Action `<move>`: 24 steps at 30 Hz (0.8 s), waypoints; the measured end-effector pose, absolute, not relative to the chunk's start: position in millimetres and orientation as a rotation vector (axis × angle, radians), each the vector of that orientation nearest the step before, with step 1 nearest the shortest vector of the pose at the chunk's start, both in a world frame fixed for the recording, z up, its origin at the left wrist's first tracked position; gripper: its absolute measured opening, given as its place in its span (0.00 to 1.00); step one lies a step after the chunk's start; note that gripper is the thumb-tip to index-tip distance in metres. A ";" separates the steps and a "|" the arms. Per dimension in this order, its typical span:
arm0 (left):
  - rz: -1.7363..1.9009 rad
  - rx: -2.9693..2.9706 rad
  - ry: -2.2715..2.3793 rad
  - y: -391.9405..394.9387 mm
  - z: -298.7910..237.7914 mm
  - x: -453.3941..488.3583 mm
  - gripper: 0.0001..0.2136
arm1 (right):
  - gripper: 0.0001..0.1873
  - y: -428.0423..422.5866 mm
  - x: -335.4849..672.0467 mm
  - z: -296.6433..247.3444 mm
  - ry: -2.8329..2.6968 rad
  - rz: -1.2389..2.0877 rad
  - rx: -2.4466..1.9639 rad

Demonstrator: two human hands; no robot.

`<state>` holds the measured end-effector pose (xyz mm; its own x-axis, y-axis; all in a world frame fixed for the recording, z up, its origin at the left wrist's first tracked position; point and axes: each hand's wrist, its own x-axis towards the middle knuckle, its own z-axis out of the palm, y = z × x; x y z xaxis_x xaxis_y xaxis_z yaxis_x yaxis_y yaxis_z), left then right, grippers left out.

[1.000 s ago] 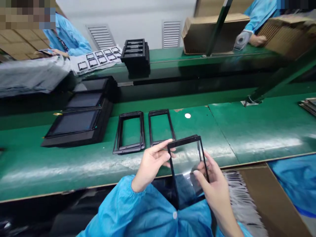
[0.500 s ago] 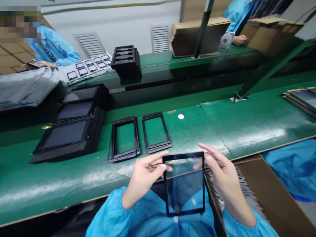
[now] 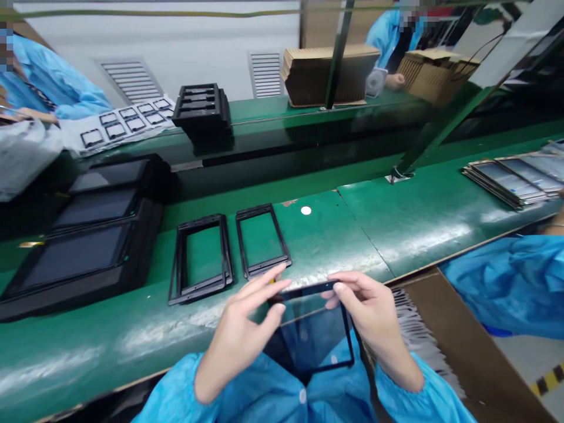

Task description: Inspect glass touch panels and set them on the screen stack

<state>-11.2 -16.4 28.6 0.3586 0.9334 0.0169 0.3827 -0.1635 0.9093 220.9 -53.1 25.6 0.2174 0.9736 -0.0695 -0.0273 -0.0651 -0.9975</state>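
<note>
Tilted flatter than a moment ago, the glass panel [image 3: 315, 332] now sits lower over the lap, near the table edge [image 3: 132, 376]; left hand [image 3: 242, 335] and right hand [image 3: 374, 311] pinch its top corners

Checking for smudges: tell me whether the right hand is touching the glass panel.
Touching. The head view shows the right hand with fingertips on the top edge of the glass panel; the left hand pinches its other corner.

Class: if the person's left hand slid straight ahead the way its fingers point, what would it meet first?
Probably the nearer black frame on the green belt; the left hand points up-right toward it, though depth is unclear.
</note>
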 end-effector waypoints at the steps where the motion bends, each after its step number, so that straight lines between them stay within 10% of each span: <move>1: 0.700 1.860 1.129 -14.6 33.8 -7.3 0.19 | 0.08 -51.3 217.4 23.2 -1.032 1.163 -1.320; 7: 0.302 1.577 0.954 -4.3 50.1 -1.3 0.28 | 0.27 -41.6 231.7 12.3 -0.966 1.570 -1.213; 24: 0.912 1.016 1.156 -25.4 22.1 -6.6 0.23 | 0.26 -59.4 255.4 0.7 -0.814 1.139 -1.458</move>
